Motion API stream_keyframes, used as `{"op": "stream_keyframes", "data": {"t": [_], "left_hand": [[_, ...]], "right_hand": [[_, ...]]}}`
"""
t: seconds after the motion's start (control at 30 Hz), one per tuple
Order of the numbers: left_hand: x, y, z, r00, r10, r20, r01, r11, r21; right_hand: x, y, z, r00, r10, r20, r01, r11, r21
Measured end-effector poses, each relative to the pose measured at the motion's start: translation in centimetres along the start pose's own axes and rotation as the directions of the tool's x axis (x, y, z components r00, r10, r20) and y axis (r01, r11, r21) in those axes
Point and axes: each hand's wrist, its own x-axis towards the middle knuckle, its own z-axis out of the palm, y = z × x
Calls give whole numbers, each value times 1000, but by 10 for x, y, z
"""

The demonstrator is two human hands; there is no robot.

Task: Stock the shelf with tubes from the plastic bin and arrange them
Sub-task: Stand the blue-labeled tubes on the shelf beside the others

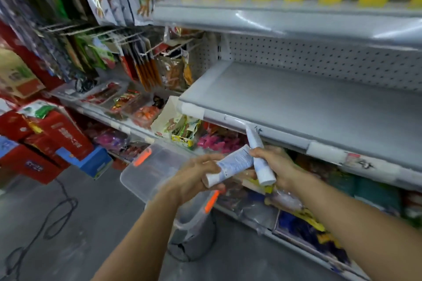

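The left hand is clamped around a white-and-blue tube that lies slanted, its far end pointing to 2 o'clock. The right hand grips a second tube held nearly upright, cap at 6 o'clock and crimped end at 12 o'clock, just in front of the front edge of the grey shelf. The two tubes cross and touch between the hands. The clear plastic bin with orange latches sits below the left hand, at its 8 o'clock.

Pale blue tube crossing tilted tube, clear bin beneath
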Motion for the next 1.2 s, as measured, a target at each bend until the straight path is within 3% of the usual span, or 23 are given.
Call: {"op": "stream_keyframes", "data": {"t": [0.07, 0.13, 0.2, 0.37, 0.47, 0.57, 0.67, 0.8, 0.97, 1.2], "left_hand": [[-7, 13, 32, 999, 1, 49, -19, 933, 359], [-13, 21, 73, 994, 76, 77, -108, 735, 669], [-16, 22, 113, 979, 175, 99, -186, 597, 781], [-33, 1, 214, 957, 259, 131, -285, 746, 602], [-47, -21, 283, 953, 287, 102, -301, 838, 456], [-60, -35, 366, 949, 284, 136, -313, 891, 329], [-88, -49, 467, 931, 297, 213, -347, 902, 258], [-102, -47, 509, 896, 331, 295, -412, 869, 276], [-128, -38, 594, 816, 460, 349, -549, 807, 220], [-130, -5, 669, 759, 570, 315, -635, 754, 165]], "right_hand": [[-20, -10, -25, 997, -79, -11, 79, 996, -48], [-41, -18, -51, 989, -149, -22, 146, 984, -98], [-62, -26, -79, 984, -178, -35, 173, 979, -109], [-125, -41, -179, 924, -328, -197, 293, 937, -189], [-170, -40, -252, 931, -318, -182, 297, 945, -135], [-215, -35, -322, 924, -339, -176, 303, 931, -205], [-270, -28, -405, 889, -389, -241, 351, 918, -186], [-300, -31, -435, 858, -447, -253, 422, 894, -151], [-352, -39, -505, 764, -514, -391, 479, 857, -191], [-372, -90, -564, 535, -651, -538, 678, 711, -186]]}}
